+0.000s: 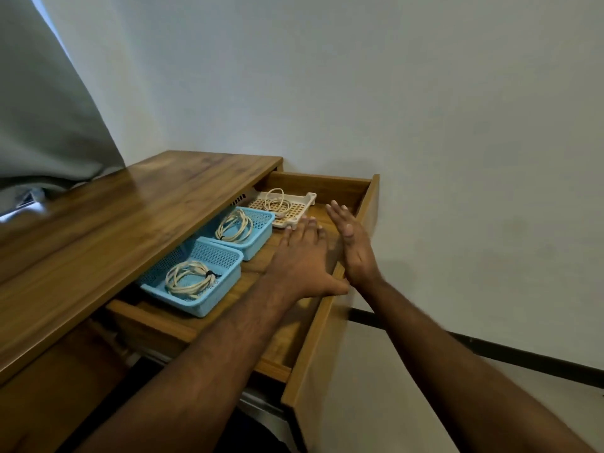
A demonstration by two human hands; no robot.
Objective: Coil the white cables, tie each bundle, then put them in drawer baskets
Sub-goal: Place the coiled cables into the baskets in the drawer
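Note:
The wooden drawer (313, 341) stands pulled out from the desk. Inside it are three baskets in a row. The near blue basket (225, 256) holds a coiled white cable (188, 278) with a dark tie. The middle blue basket (261, 223) holds another tied white coil (233, 227). The far white basket (299, 209) holds a third white cable (276, 201). My left hand (304, 259) hovers flat, fingers straight, over the drawer beside the white basket. My right hand (353, 246) is held edge-on with straight fingers along the drawer's front panel. Neither hand holds anything.
The wooden desk top (130, 217) runs along the left, with a grey curtain (42, 109) above its far end. A plain white wall (425, 125) stands behind and to the right of the drawer. A dark skirting strip (490, 351) runs along the floor.

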